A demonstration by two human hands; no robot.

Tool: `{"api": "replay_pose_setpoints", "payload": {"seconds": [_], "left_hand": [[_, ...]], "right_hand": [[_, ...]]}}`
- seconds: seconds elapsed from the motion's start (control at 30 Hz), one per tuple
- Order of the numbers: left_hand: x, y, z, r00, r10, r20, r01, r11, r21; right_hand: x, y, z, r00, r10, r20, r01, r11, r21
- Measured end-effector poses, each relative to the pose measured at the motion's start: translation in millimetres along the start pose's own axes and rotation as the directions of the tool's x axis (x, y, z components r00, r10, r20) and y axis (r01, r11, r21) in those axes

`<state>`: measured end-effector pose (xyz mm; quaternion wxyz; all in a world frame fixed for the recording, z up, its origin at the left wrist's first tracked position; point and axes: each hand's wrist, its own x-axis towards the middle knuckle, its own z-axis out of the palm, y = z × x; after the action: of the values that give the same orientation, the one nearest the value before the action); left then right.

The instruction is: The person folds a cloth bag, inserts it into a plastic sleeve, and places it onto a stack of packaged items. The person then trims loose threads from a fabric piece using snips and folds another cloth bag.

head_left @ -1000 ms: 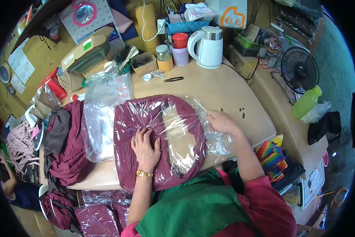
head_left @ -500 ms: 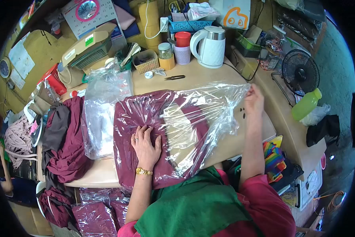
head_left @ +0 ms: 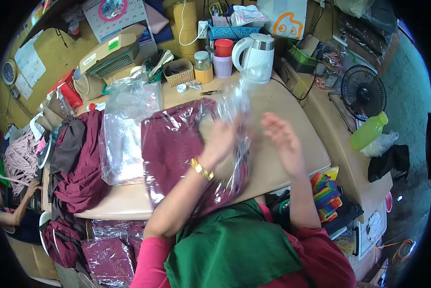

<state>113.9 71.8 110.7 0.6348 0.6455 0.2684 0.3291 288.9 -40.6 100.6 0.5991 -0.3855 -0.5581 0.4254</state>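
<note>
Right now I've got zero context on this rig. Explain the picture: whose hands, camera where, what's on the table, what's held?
There is no robot: these are one person's bare left hand and right hand. The picture comes from a camera worn on that person's head, looking forward and down. On the table lies a maroon fabric item in a clear plastic bag. Left of it are more clear plastic and a loose maroon cloth; a white kettle stands at the back. The left hand is blurred at the bag, so its grip can't be judged. The right hand is raised beside it, apparently holding nothing.
</note>
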Motion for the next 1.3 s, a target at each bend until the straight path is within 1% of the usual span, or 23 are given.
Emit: {"api": "replay_pose_setpoints", "payload": {"seconds": [0.07, 0.13, 0.17, 0.2, 0.23, 0.27, 0.3, 0.37, 0.4, 0.5, 0.57, 0.6, 0.73, 0.83, 0.93, 1.0, 1.07, 1.1, 1.13, 1.17, 1.2, 1.27, 1.3], "left_hand": [[7, 74, -1, 0.928, 0.314, -0.201, -0.363, 0.882, -0.301], [-9, 140, -20, 0.805, 0.533, -0.262, -0.582, 0.617, -0.53], [-9, 150, -48, 0.686, 0.718, -0.12, -0.605, 0.471, -0.642], [-21, 159, -65, 0.73, 0.667, -0.147, -0.536, 0.426, -0.728], [-38, 162, -68, 0.765, 0.567, -0.306, -0.611, 0.489, -0.622], [-45, 147, -89, 0.722, 0.673, -0.161, -0.546, 0.411, -0.73], [-58, 139, -80, 0.741, 0.463, -0.486, -0.672, 0.52, -0.528], [-79, 81, -93, 0.801, 0.275, -0.531, -0.577, 0.59, -0.564], [-92, 45, -99, 0.836, 0.203, -0.51, -0.463, 0.758, -0.459], [-128, -79, -121, 0.905, -0.162, -0.393, -0.143, 0.754, -0.641], [-146, -88, -95, 0.89, -0.296, -0.346, -0.001, 0.758, -0.652], [-153, -99, -93, 0.893, -0.329, -0.305, 0.045, 0.742, -0.669], [-184, -86, -94, 0.833, -0.334, -0.442, 0.004, 0.801, -0.598], [-223, -91, -130, 0.771, -0.492, -0.403, 0.002, 0.636, -0.772], [-236, -77, -147, 0.786, -0.415, -0.459, 0.027, 0.765, -0.644], [-240, -86, -167, 0.762, -0.36, -0.538, 0.001, 0.832, -0.555], [-213, -53, -161, 0.667, -0.128, -0.734, 0.048, 0.99, -0.129], [-200, -58, -163, 0.669, -0.125, -0.733, 0.044, 0.991, -0.129], [-187, -70, -168, 0.708, -0.01, -0.706, 0.07, 0.996, 0.056], [-176, -74, -170, 0.745, 0.097, -0.66, 0.087, 0.967, 0.241], [-162, -58, -148, 0.745, -0.031, -0.666, 0.181, 0.971, 0.158], [-171, -85, -162, 0.847, -0.166, -0.505, 0.241, 0.967, 0.087], [-183, -78, -161, 0.846, -0.182, -0.502, 0.265, 0.959, 0.1]], "right_hand": [[-1, -2, -32, 0.927, -0.079, -0.365, -0.026, 0.961, -0.275], [-13, 6, -57, 0.889, 0.004, -0.458, -0.1, 0.977, -0.186], [-20, 8, -67, 0.838, 0.089, -0.538, -0.16, 0.983, -0.085], [-28, 9, -74, 0.839, 0.086, -0.538, -0.154, 0.985, -0.083], [-37, 11, -81, 0.804, 0.056, -0.592, -0.145, 0.984, -0.104], [-43, 13, -86, 0.764, 0.028, -0.645, -0.14, 0.983, -0.122], [-47, 12, -92, 0.761, 0.031, -0.648, -0.138, 0.984, -0.115], [-55, 4, -100, 0.668, -0.173, -0.724, -0.114, 0.937, -0.33], [-55, 2, -97, 0.661, -0.172, -0.731, -0.118, 0.938, -0.327], [-36, -6, -61, 0.784, -0.454, -0.424, -0.127, 0.551, -0.825], [-15, 8, -26, 0.885, -0.356, -0.302, -0.027, 0.607, -0.794], [-4, 15, -9, 0.937, -0.297, -0.185, -0.014, 0.495, -0.869], [-3, 80, 11, 0.965, 0.262, -0.009, -0.031, 0.08, -0.996], [-13, 69, -7, 0.925, 0.378, 0.038, -0.013, 0.13, -0.991], [6, 33, -47, 0.799, 0.569, 0.197, 0.059, 0.253, -0.966], [56, -1, -44, 0.724, 0.689, -0.04, -0.301, 0.263, -0.917], [93, 35, -56, 0.976, 0.216, -0.013, -0.115, 0.469, -0.876], [117, 50, -52, 0.987, 0.159, -0.032, -0.11, 0.513, -0.851], [140, 65, -38, 0.993, 0.102, -0.051, -0.1, 0.559, -0.823], [155, 79, -20, 0.999, -0.011, -0.04, -0.03, 0.469, -0.883], [165, 93, -6, 0.992, -0.122, -0.014, 0.032, 0.368, -0.929], [167, 121, 6, 0.998, 0.055, -0.023, -0.033, 0.182, -0.983], [166, 141, -1, 0.955, 0.287, -0.072, -0.121, 0.155, -0.98]]}}
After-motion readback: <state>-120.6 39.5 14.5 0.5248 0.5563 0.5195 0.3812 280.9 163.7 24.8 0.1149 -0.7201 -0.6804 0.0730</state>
